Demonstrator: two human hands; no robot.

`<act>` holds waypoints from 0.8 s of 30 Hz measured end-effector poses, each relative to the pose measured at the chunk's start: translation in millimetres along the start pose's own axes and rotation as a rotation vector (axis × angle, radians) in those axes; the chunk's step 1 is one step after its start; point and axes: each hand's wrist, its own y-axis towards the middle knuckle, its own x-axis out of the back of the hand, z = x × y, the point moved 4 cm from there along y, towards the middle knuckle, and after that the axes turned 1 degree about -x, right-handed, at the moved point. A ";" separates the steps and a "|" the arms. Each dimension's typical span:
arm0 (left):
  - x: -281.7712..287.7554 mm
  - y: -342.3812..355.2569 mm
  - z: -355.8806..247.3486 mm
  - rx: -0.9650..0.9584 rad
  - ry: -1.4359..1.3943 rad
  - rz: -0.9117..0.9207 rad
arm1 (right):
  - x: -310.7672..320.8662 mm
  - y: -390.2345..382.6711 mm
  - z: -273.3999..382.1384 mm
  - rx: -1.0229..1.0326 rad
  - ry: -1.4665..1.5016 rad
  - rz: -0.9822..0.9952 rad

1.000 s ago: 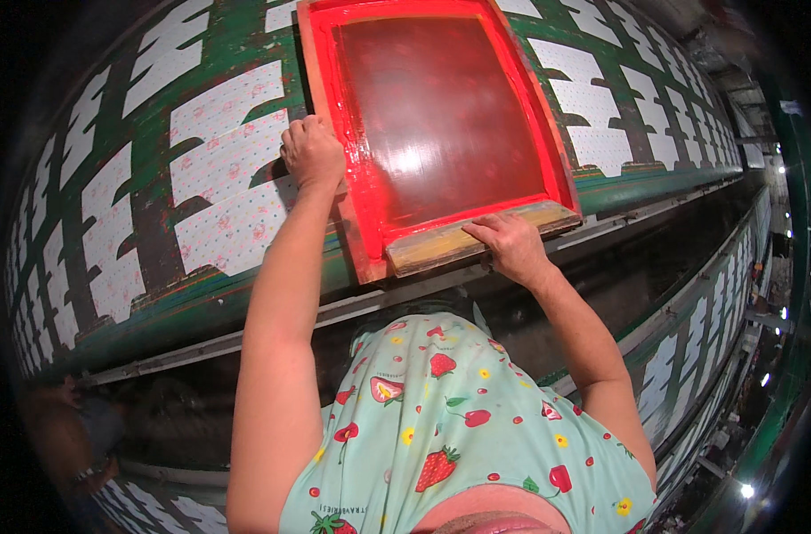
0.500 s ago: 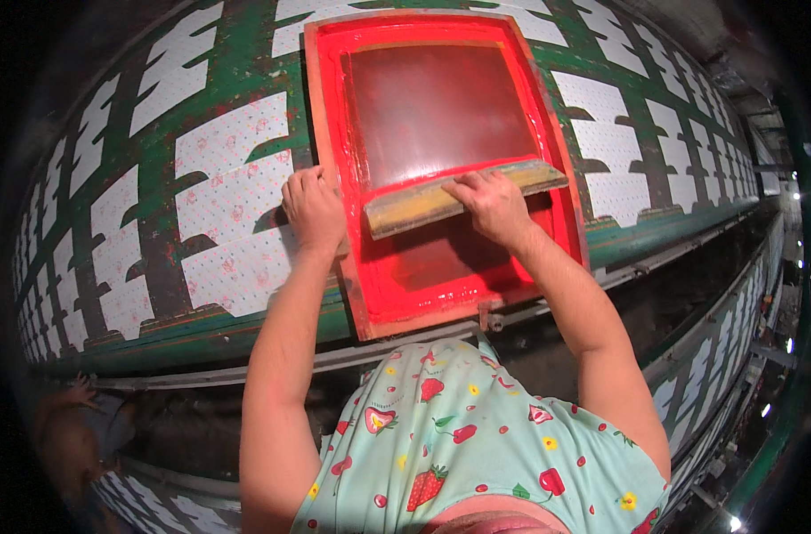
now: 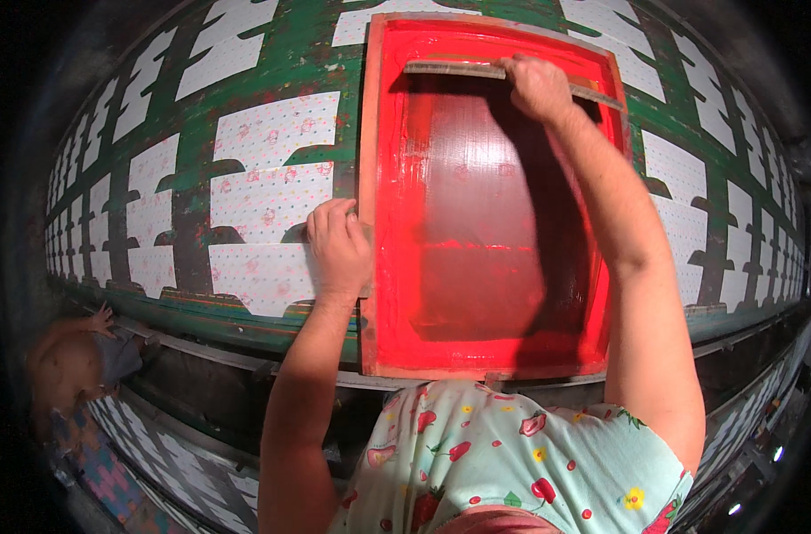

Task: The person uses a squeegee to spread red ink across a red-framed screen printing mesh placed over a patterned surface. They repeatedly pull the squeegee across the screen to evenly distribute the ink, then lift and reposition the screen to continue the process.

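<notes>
A screen printing frame (image 3: 371, 343) with red-coated inner borders lies on the green table, its dark mesh (image 3: 477, 209) in the middle. My right hand (image 3: 541, 87) is closed on a long squeegee (image 3: 450, 68) at the far end of the frame, and that arm reaches across the right side of the mesh. Against the left side of the frame, my left hand (image 3: 340, 249) curls its fingers around a small wooden block at the edge; the fingertips are partly hidden. Red ink shines along the borders, and a red line crosses the lower mesh.
White cut fabric pieces (image 3: 272, 191) with small dots and reddish prints lie in rows on the green table (image 3: 321, 80), left and right of the frame. A rail runs along the near edge. Another person (image 3: 76, 356) is at lower left, beside another table with white pieces.
My right hand has carried the squeegee from the middle of the screen to its far end, baring the mesh. My left hand stays at the frame's left side. The view has shifted.
</notes>
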 end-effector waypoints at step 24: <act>8.7 -4.4 -5.9 -0.252 -0.071 -0.144 | 55.1 -99.2 58.2 0.047 0.036 0.390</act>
